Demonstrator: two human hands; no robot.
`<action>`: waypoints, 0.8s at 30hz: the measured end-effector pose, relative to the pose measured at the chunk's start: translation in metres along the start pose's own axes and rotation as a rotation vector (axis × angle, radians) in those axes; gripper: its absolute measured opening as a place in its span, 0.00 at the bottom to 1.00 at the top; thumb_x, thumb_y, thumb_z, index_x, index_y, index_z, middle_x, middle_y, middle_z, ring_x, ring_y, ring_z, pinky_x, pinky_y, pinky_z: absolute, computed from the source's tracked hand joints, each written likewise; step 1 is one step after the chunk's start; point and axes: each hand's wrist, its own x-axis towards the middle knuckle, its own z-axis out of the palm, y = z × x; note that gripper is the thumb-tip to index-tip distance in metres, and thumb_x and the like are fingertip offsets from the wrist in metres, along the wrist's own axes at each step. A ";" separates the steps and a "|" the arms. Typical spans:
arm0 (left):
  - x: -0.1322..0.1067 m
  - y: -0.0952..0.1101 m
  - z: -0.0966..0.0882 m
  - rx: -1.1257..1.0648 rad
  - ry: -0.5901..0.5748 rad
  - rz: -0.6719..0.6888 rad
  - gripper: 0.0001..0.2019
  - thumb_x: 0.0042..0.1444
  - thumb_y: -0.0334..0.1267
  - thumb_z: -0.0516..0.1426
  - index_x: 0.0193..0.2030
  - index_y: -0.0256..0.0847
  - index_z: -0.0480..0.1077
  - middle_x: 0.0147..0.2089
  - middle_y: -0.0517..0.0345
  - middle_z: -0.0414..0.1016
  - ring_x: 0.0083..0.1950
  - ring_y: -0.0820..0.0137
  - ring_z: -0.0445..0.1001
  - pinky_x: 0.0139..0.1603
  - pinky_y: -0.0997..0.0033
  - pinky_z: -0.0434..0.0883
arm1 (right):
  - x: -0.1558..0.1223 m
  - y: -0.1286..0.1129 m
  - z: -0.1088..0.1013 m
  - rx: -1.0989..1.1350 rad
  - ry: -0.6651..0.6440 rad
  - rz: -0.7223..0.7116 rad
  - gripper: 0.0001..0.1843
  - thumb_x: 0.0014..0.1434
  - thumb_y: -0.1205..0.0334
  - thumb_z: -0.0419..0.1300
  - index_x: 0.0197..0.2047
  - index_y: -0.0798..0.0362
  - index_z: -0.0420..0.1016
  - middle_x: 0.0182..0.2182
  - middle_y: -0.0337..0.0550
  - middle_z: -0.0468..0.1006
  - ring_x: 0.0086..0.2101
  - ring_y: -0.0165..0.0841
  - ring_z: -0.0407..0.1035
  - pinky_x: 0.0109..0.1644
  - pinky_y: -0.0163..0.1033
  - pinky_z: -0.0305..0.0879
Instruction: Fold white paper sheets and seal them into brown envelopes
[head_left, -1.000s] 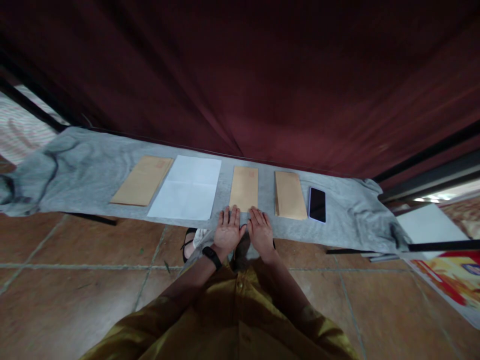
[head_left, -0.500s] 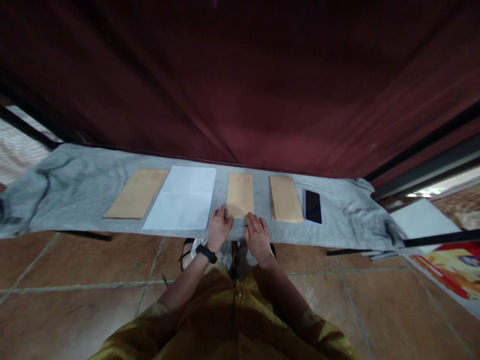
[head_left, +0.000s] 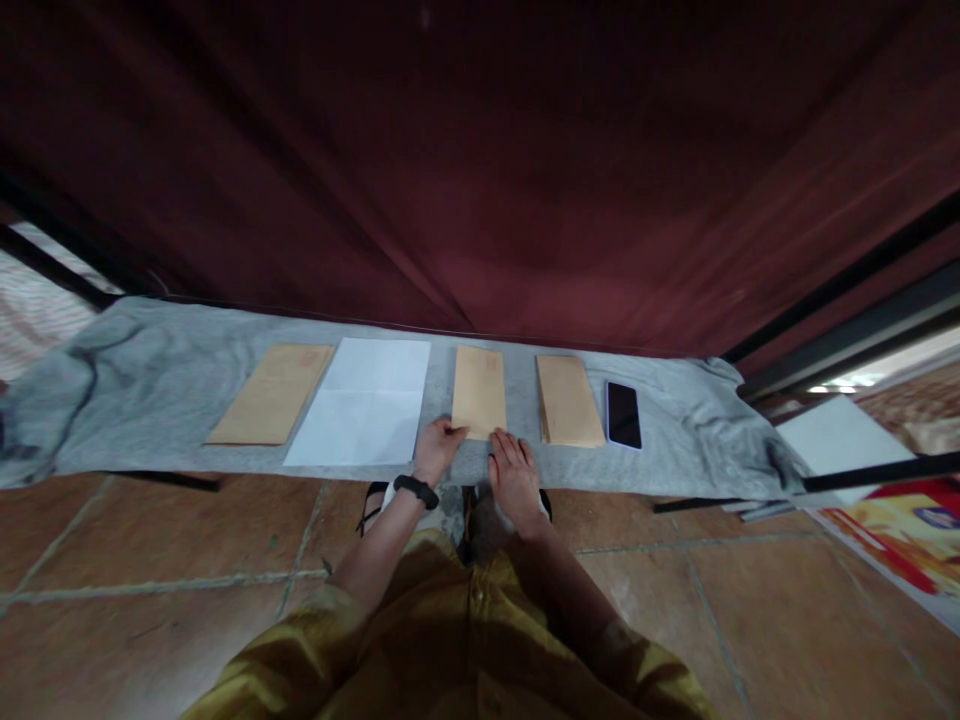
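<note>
A brown paper envelope (head_left: 480,388) lies in front of me on the grey cloth (head_left: 187,325). My left hand (head_left: 437,448) pinches the envelope's near left corner between thumb and fingers. Flat at its near right corner rests my right hand (head_left: 516,472), fingers stretched out and the tips on the edge. Left of the envelope is a creased white sheet of paper (head_left: 367,400), with a stack of brown envelopes (head_left: 270,395) beside it. More brown envelopes (head_left: 570,400) lie in a small pile to the right.
A phone (head_left: 623,414) with a dark screen lies right of the pile. Behind the cloth-covered surface hangs a dark red curtain (head_left: 480,220). Black metal bars (head_left: 862,270) run along both sides. A red and yellow box (head_left: 900,540) is at the lower right, over the tiled floor.
My left hand's fingers have closed on the envelope's near left corner, and the envelope has turned very slightly. My right hand stays in place.
</note>
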 end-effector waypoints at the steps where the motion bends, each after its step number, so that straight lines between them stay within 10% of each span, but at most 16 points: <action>1: -0.001 0.000 0.002 -0.047 -0.016 -0.023 0.10 0.50 0.41 0.64 0.27 0.40 0.69 0.23 0.59 0.74 0.27 0.69 0.75 0.30 0.71 0.70 | 0.000 0.000 0.000 0.002 -0.001 0.002 0.25 0.73 0.64 0.48 0.70 0.55 0.63 0.66 0.50 0.69 0.65 0.40 0.62 0.71 0.51 0.53; 15: -0.010 0.008 0.010 -0.496 -0.128 -0.168 0.12 0.47 0.35 0.69 0.37 0.35 0.74 0.31 0.53 0.81 0.26 0.72 0.78 0.25 0.77 0.72 | 0.002 0.001 -0.001 0.107 -0.018 0.040 0.25 0.73 0.65 0.48 0.70 0.54 0.64 0.67 0.50 0.68 0.66 0.38 0.61 0.73 0.51 0.49; 24: -0.025 -0.001 0.002 -0.636 -0.244 -0.042 0.26 0.44 0.44 0.72 0.48 0.35 0.74 0.41 0.49 0.84 0.34 0.68 0.81 0.36 0.71 0.77 | 0.020 0.015 0.008 0.682 0.128 0.361 0.29 0.70 0.51 0.52 0.68 0.58 0.64 0.60 0.57 0.74 0.57 0.41 0.71 0.62 0.48 0.67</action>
